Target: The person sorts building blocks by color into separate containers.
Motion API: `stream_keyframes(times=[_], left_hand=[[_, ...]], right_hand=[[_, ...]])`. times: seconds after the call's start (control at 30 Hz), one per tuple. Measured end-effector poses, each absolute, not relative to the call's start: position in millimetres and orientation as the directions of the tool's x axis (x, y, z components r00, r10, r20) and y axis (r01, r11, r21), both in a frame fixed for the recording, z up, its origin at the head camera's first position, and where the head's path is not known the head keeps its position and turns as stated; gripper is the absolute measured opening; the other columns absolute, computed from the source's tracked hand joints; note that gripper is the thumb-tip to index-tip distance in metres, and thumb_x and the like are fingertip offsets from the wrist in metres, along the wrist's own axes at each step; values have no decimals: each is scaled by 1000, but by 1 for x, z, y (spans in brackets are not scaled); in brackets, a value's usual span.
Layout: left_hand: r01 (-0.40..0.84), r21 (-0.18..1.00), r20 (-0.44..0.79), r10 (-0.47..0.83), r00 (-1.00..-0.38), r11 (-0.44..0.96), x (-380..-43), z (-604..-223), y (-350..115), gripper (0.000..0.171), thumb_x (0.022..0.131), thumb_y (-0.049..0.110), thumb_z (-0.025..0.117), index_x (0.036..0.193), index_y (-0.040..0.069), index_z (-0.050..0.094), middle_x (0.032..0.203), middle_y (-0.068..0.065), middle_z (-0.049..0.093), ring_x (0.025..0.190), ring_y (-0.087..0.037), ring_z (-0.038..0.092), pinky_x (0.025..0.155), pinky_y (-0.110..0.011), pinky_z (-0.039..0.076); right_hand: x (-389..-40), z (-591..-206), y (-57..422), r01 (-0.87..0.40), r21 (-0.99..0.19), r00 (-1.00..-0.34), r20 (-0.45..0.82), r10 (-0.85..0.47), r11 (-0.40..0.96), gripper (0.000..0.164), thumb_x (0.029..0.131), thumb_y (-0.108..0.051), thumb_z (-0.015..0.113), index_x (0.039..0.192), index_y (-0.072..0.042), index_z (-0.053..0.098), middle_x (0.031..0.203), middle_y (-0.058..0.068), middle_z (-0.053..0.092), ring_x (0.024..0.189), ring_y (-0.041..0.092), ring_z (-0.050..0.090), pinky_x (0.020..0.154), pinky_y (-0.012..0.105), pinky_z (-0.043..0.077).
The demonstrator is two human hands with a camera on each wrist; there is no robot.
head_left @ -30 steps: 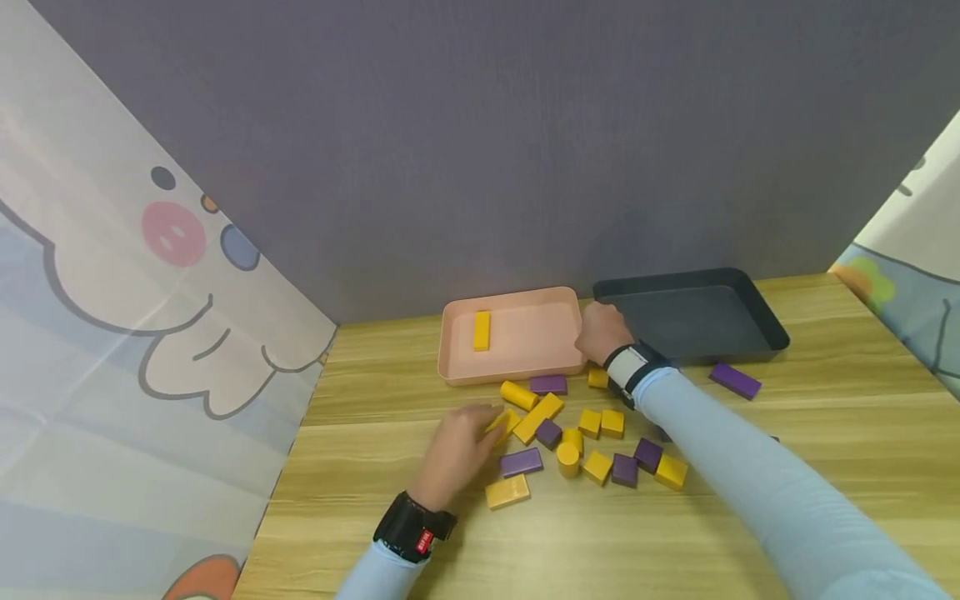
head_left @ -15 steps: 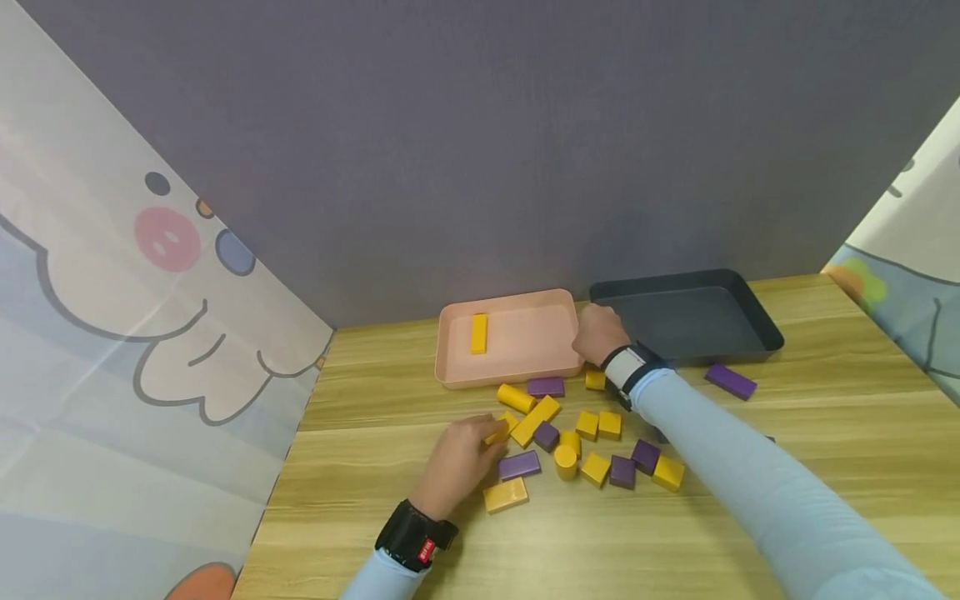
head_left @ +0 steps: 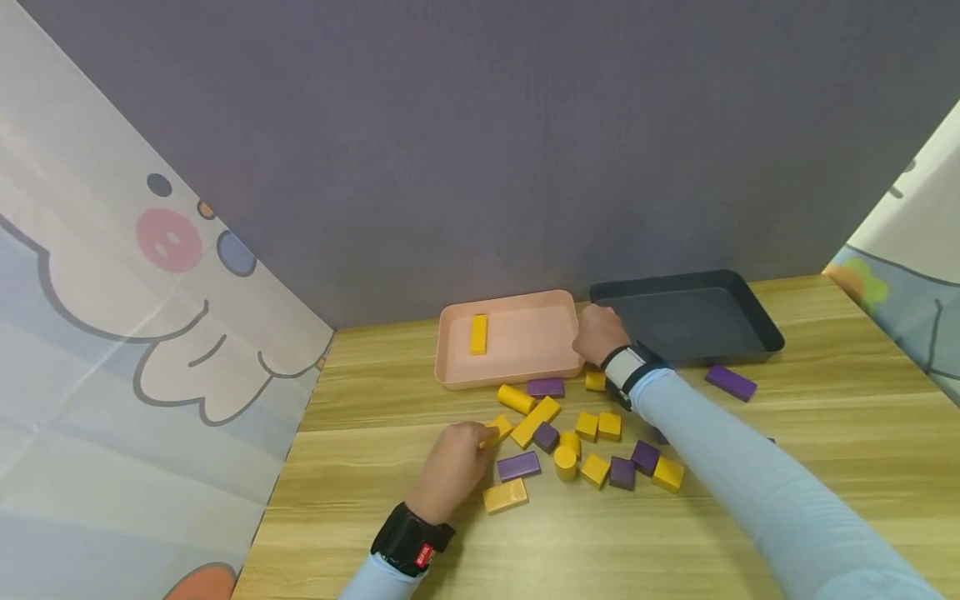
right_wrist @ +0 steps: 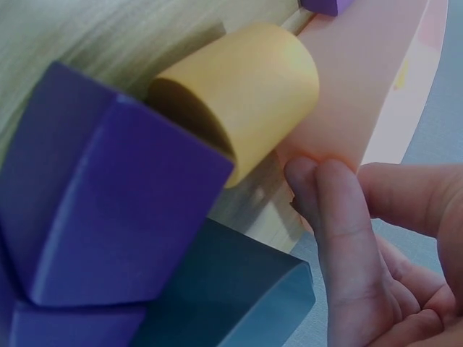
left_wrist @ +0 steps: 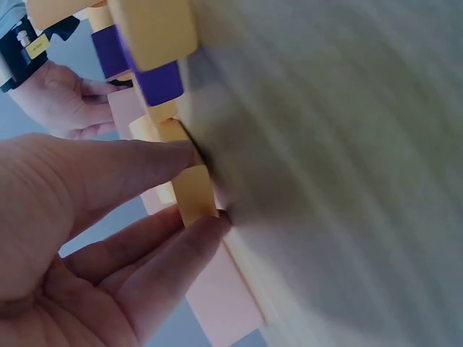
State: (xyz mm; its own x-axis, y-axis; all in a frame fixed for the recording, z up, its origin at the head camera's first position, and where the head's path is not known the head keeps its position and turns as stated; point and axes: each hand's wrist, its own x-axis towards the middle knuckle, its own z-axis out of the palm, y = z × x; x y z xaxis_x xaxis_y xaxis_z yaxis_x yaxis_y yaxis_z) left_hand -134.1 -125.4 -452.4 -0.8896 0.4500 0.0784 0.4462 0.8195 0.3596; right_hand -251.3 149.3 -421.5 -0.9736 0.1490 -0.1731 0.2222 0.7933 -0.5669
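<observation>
My left hand (head_left: 452, 467) pinches a yellow rectangular block (left_wrist: 194, 194) between thumb and fingertips, low over the wooden table at the left edge of the scattered blocks. Beside it lie a long yellow block (head_left: 536, 422), a yellow cylinder (head_left: 516, 398) and a purple block (head_left: 519, 466). My right hand (head_left: 597, 335) grips the right end of the pink tray (head_left: 517, 375); in the right wrist view its fingers press the outer wall (right_wrist: 347, 101) and the thumb lies over the rim. One yellow block (head_left: 479, 334) sits inside that tray, toward its left.
A dark grey tray (head_left: 682, 325) stands right of the pink one, both against the grey back panel (head_left: 480, 167). Several yellow and purple blocks (head_left: 622, 472) spread across the table's middle. A purple block (head_left: 731, 382) lies before the dark tray, and a yellow half-round block (right_wrist: 242, 90) beside the right hand.
My left hand's fingers have closed in on the yellow block, which has shifted slightly toward the left, away from the long yellow block. The right hand stays at the pink tray.
</observation>
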Motion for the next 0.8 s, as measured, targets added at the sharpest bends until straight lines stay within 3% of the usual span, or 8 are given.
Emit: stream_keyframes(times=[0.27, 0.47, 0.6, 0.7, 0.8], left_hand=[[419, 383, 113, 408, -906, 824, -141, -418, -132, 28, 84, 2, 72, 111, 10, 75, 108, -5, 76, 100, -20, 71, 85, -36, 59], [414, 390, 269, 328, -905, 823, -178, -386, -124, 28, 85, 2, 72, 112, 9, 75, 112, -8, 74, 104, -23, 70, 84, -34, 59], [415, 414, 346, 282, -895, 810, -210, -378, -113, 25, 86, 5, 72, 111, 8, 75, 110, -9, 75, 66, -14, 63, 56, -22, 49], [411, 422, 362, 266, -894, 808, -234, -379, -103, 24, 86, 4, 71, 109, 7, 76, 109, -11, 75, 56, -15, 52, 49, -23, 40], [393, 411, 358, 251, -899, 822, -255, -387, -94, 23, 83, 4, 72, 105, 6, 77, 107, -13, 75, 79, -21, 67, 65, -30, 54]], right_hand=[[-252, -423, 150, 192, -556, -980, -146, 132, 809, 7, 85, -5, 66, 83, 1, 69, 69, 11, 62, 58, 23, 60, 48, 23, 48], [-255, -428, 156, 168, -545, -985, -127, 118, 821, 13, 84, -5, 63, 72, -2, 66, 60, 7, 55, 53, 20, 56, 44, 23, 42], [-252, -426, 155, 164, -546, -986, -124, 114, 821, 11, 84, -4, 64, 74, -1, 67, 61, 7, 56, 54, 21, 57, 44, 23, 43], [-250, -424, 154, 159, -542, -987, -114, 116, 825, 9, 84, -4, 64, 76, 0, 68, 63, 8, 58, 54, 21, 57, 44, 22, 43], [-250, -423, 152, 158, -545, -987, -112, 115, 823, 9, 83, -4, 65, 75, 0, 67, 62, 8, 59, 54, 20, 57, 43, 22, 43]])
